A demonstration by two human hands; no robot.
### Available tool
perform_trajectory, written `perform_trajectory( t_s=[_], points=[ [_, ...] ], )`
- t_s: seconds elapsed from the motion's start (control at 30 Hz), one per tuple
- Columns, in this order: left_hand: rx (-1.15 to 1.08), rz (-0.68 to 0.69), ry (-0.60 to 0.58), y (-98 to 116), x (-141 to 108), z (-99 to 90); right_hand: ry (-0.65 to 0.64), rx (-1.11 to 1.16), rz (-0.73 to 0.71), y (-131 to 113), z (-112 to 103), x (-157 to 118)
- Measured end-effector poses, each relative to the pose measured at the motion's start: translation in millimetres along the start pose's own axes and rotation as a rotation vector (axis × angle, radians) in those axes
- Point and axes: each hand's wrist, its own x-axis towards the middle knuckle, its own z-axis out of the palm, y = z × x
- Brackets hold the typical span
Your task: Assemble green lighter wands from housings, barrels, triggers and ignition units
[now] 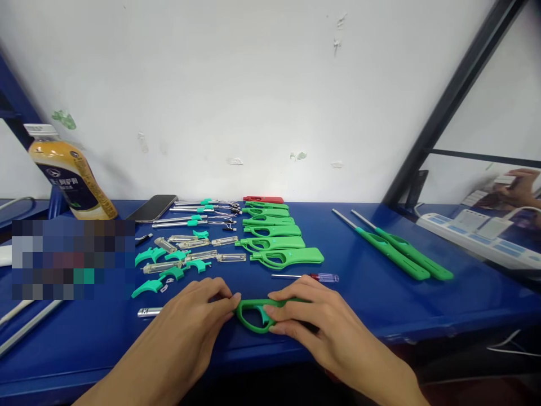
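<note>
A green lighter handle [249,324] is held low over the front of the blue table, between both hands. My left hand [200,313] pinches its narrow front end with thumb and fingertips. My right hand [315,316] wraps around the body, its fingertips by the teal trigger [265,316] inside the loop. Much of the handle's rear is covered by the right hand. A silver metal tube [150,312] lies beside my left hand, partly hidden by it. Just beyond my right hand lies a screwdriver [325,277] with a clear purple-and-red grip.
Several green lighter shells [296,256] line up behind, with a red one [264,199] farthest back. Loose teal triggers [147,287], clear fuel tanks [163,267] and wired metal rods [181,223] lie left. Two assembled lighters [393,254] rest right. A bottle [70,175] and phone [152,208] stand back left.
</note>
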Motion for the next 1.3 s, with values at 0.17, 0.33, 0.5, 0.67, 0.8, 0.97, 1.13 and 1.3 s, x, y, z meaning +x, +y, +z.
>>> perform_trajectory(
  t_s=[0.17,0.33,0.5,0.67,0.8,0.97,1.13,1.3],
  points=[
    [0.149,0.024,-0.046,3,-1,-0.3,-0.027,-0.086,0.001,-8,2,1],
    [0.13,0.012,-0.036,4,-5,0.6,-0.031,-0.124,-0.013,-10,6,6],
    [0.122,0.06,-0.004,8,-7,-8.6,-0.008,-0.091,-0.024,-5,10,5],
    [0.157,0.099,0.11,-6,-17,-17.4,0.019,-0.077,-0.043,1,13,0],
    [0.314,0.069,0.245,-27,-29,-21.0,0.053,-0.065,-0.054,2,13,-2],
    [0.274,0.112,0.152,-30,-21,-29.6,0.16,-0.087,-0.086,2,13,-5],
    [0.241,0.192,0.108,-11,-9,-19.7,0.184,-0.1,-0.139,2,12,-7],
    [0.288,0.211,0.147,-5,-19,-0.8,0.193,-0.121,-0.173,5,12,-10]
  ],
)
